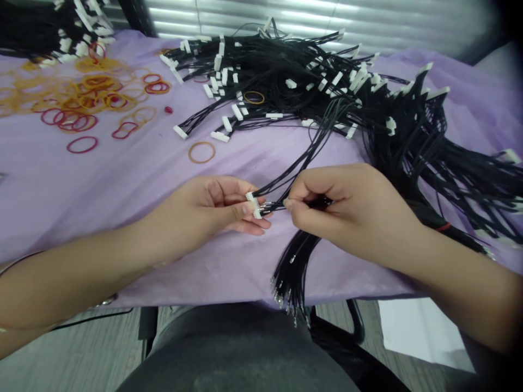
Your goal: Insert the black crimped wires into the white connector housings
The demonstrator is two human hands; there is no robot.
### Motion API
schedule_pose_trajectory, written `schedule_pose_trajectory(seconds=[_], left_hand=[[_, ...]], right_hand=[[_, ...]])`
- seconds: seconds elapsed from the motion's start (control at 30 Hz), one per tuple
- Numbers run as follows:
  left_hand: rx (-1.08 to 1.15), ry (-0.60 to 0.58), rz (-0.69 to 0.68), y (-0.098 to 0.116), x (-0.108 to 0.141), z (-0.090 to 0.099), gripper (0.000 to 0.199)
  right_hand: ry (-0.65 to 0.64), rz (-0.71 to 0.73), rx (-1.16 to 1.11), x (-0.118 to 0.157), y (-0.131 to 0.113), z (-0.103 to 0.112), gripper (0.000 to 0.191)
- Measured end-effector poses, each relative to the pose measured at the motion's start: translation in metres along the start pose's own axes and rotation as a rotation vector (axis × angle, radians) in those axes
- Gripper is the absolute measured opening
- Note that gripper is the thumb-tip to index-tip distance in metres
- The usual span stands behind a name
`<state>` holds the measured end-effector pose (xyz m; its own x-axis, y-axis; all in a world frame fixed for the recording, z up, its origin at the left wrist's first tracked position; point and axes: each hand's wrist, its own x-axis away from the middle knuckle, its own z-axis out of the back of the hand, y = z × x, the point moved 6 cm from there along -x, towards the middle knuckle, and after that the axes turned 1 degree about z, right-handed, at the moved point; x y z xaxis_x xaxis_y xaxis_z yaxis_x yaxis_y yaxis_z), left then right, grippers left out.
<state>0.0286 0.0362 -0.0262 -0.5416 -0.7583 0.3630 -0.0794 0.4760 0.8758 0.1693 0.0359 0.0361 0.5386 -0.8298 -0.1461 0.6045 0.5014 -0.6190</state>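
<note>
Between the thumb and fingers of my left hand (229, 209) is a white connector (254, 205), held near the middle of the view. Black wires run from its upper end toward the big pile behind. My right hand (347, 212), just to the right, pinches thin black wires (278, 204) whose metal tips are at the connector's right side. Whether those tips are seated in it cannot be made out. Below my right hand a bundle of loose black wires (295, 267) with bare metal ends hangs toward the table's front edge.
A large pile of black cables (286, 71) with white connectors spreads across the back and right of the purple cloth (143, 169). Orange and red rubber bands (96, 92) lie at the left. One orange band (201, 152) lies behind my left hand.
</note>
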Motion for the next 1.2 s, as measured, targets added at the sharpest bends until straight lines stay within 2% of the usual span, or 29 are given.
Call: schedule_pose_trajectory(seconds=[0.23,0.63,1.2], left_hand=[[-0.046,0.026,-0.011,0.0013,-0.0002,0.0003,0.002],[-0.063,-0.019,-0.016,0.0021,0.0004,-0.0021,0.003],[-0.106,-0.006,-0.03,0.0024,0.0006,-0.0018,0.004]], right_hand=[[-0.007,-0.006,-0.001,0.0004,0.0014,-0.0007,0.014],[-0.01,0.019,0.048,0.0,-0.0007,-0.0006,0.013],[0.025,-0.021,0.062,0.0012,-0.0009,-0.0018,0.017]])
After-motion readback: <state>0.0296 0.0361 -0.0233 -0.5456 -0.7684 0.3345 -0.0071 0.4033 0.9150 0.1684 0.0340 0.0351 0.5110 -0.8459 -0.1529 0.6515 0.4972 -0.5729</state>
